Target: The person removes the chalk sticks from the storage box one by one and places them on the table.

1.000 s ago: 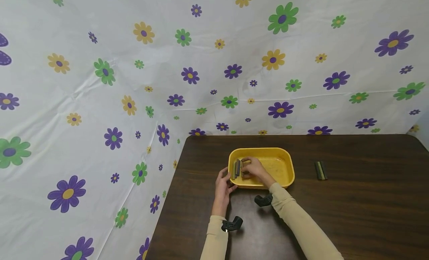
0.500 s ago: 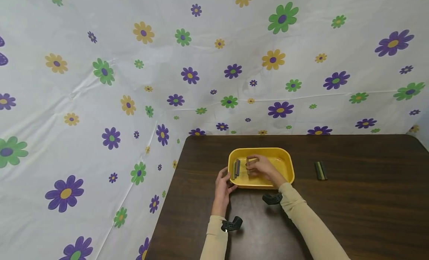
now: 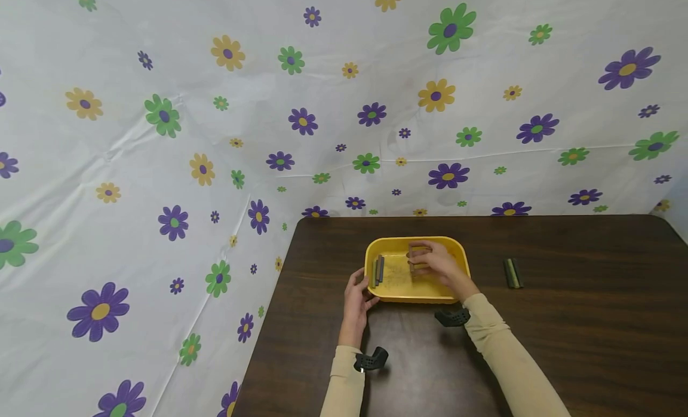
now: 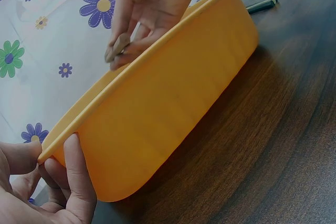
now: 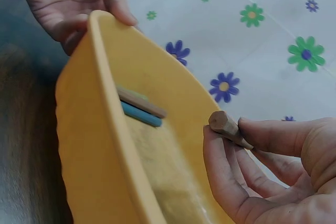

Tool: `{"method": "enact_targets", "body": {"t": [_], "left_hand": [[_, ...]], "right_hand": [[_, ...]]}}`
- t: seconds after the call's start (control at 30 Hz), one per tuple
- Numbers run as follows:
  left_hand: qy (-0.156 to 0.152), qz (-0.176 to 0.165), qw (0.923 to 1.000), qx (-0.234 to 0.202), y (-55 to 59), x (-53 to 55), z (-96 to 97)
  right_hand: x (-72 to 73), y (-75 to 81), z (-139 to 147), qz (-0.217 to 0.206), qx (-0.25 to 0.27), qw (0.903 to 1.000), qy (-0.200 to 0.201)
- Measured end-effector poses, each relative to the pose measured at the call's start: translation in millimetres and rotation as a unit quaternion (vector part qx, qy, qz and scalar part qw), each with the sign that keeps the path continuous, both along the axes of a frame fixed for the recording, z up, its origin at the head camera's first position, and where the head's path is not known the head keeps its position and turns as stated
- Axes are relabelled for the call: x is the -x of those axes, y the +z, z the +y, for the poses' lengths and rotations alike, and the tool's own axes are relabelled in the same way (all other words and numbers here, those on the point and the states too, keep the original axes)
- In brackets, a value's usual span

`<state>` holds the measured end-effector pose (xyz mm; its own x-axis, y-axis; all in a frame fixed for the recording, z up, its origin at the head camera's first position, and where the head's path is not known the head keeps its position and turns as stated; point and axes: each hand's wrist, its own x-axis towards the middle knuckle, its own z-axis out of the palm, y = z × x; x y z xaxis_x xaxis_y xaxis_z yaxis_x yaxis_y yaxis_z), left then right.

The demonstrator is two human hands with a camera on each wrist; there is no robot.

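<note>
A yellow plastic tray (image 3: 419, 299) stands on the table. My left hand (image 3: 355, 303) grips its left front corner, with thumb and fingers on either side of the rim in the left wrist view. Over the right half of the tray, my right hand (image 3: 438, 263) pinches a short brown stick (image 5: 224, 124) with a blunt, faceted end between thumb and fingertips. Against the tray's left end lie a blue stick (image 5: 140, 114), another brown stick (image 5: 143, 102) and a greenish one mostly hidden behind it in the right wrist view.
Several dark and green sticks (image 3: 513, 273) lie side by side on the dark wooden table (image 3: 591, 321), to the right of the tray. A white sheet (image 3: 322, 88) with printed flowers hangs behind the table and along its left side.
My right hand has lifted the brown stick away from the others at the tray's left end and carried it rightward. The left hand has stayed at the corner.
</note>
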<state>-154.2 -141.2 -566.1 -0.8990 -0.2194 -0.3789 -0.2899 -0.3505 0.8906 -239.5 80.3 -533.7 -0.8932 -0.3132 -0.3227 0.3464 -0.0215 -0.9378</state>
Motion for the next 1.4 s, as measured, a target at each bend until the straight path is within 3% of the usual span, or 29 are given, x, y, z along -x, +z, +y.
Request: {"method": "enact_targets", "body": {"t": [0.27, 1.4], "left_hand": [[-0.004, 0.002, 1.0, 0.002, 2.1, -2.2, -0.1], [-0.005, 0.013, 0.9999, -0.002, 1.5, -2.9, 0.8]], "right_hand": [[-0.3, 3.8, 23, -0.007, 0.034, 0.9992, -0.02], [-6.1, 13.2, 99, 0.003, 0.048, 0.9977, -0.049]]}}
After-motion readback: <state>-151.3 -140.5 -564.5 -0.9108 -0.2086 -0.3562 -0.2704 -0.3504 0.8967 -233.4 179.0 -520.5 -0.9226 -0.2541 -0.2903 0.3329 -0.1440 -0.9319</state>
